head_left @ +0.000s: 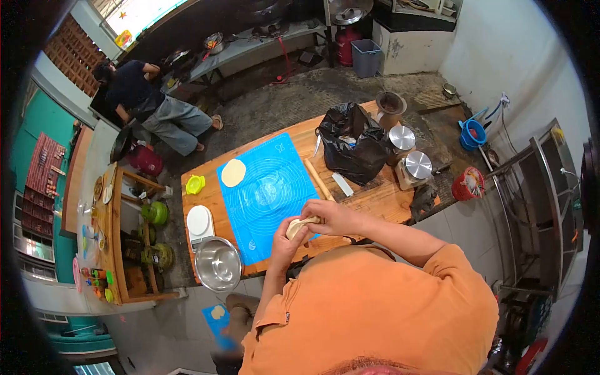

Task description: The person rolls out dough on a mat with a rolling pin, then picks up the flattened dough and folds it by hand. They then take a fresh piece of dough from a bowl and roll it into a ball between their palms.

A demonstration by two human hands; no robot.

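Both my hands meet over the near edge of the blue silicone mat point(265, 187) on the wooden table point(381, 199). My left hand point(282, 240) cups a pale piece of dough point(298, 226) from below. My right hand point(334, 215) pinches the same dough from above. A flat round of dough point(233, 172) lies on the far left corner of the mat. A wooden rolling pin point(317, 179) rests along the mat's right edge.
A steel bowl point(218, 264), a white scale point(199, 220) and a yellow-green cutter point(195, 184) sit left of the mat. A black plastic bag point(354, 145) and two lidded steel pots point(417, 165) stand on the right. Another person point(147, 103) bends at a far counter.
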